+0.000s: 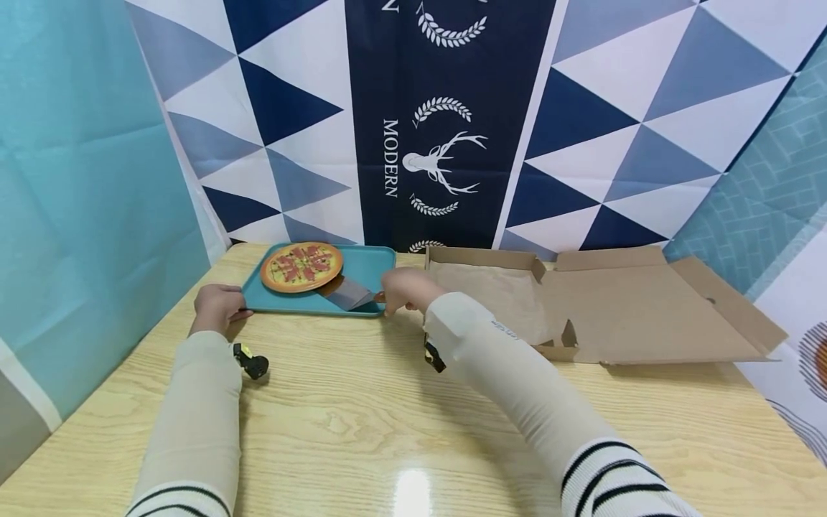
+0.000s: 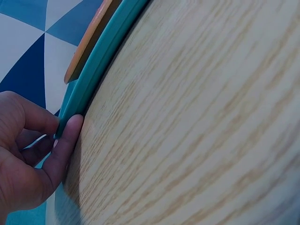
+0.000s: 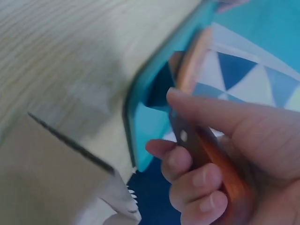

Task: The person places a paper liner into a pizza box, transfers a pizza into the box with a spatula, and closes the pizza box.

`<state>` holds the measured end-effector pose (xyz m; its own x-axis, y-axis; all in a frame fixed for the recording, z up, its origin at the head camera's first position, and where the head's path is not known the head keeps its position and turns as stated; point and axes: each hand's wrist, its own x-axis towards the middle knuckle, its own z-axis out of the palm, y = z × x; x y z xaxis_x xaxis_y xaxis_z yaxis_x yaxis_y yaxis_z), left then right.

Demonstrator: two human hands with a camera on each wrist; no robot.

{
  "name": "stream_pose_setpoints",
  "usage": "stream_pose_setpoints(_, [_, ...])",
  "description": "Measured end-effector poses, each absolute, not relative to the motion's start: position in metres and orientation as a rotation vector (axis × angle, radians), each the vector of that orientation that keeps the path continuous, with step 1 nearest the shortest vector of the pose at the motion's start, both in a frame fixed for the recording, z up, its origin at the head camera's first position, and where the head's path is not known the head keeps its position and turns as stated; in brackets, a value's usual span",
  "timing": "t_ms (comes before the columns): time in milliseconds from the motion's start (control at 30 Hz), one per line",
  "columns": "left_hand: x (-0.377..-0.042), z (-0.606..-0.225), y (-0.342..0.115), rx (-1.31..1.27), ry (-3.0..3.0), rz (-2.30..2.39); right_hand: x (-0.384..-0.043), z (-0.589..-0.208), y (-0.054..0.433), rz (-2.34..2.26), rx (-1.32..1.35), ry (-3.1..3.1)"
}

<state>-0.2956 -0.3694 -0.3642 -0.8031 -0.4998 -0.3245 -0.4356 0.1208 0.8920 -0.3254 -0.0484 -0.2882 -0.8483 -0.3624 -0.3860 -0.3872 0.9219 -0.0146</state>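
A teal tray (image 1: 371, 264) lies at the back left of the wooden table with a round toy-like pizza (image 1: 301, 267) on it. My left hand (image 1: 218, 301) pinches the tray's near left corner between thumb and fingers; the left wrist view shows the thumb (image 2: 70, 131) against the rim. At the tray's right end, my right hand (image 1: 412, 289) grips a pizza server by its wooden handle (image 3: 229, 176). The server's metal blade (image 1: 351, 294) points left, its tip under the pizza's right edge. In the right wrist view the pizza appears edge-on beyond the blade.
Right of the tray sits an open cardboard pizza box (image 1: 639, 309), its lid folded out to the right and brown paper (image 1: 494, 294) lining its base. The box's left side is close beside my right hand. A patterned cloth (image 1: 310, 143) hangs behind the table.
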Motion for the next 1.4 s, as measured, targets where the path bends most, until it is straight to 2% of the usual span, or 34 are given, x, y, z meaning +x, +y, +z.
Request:
stream_pose_setpoints(267, [-0.297,-0.363,-0.371,0.978,-2.307,-1.811,-0.329,-0.283,-0.042,-0.042,-0.564,2.616])
stream_pose_setpoints(567, [-0.298,-0.365,-0.372,1.001,-2.288,-1.823,-0.322,-0.285,-0.047,-0.024,-0.633,2.793])
stream_pose_setpoints(1400, [-0.298,-0.367,-0.366,1.007,-2.282,-1.798,-0.308,-0.303,-0.089,-0.201,-0.575,3.021])
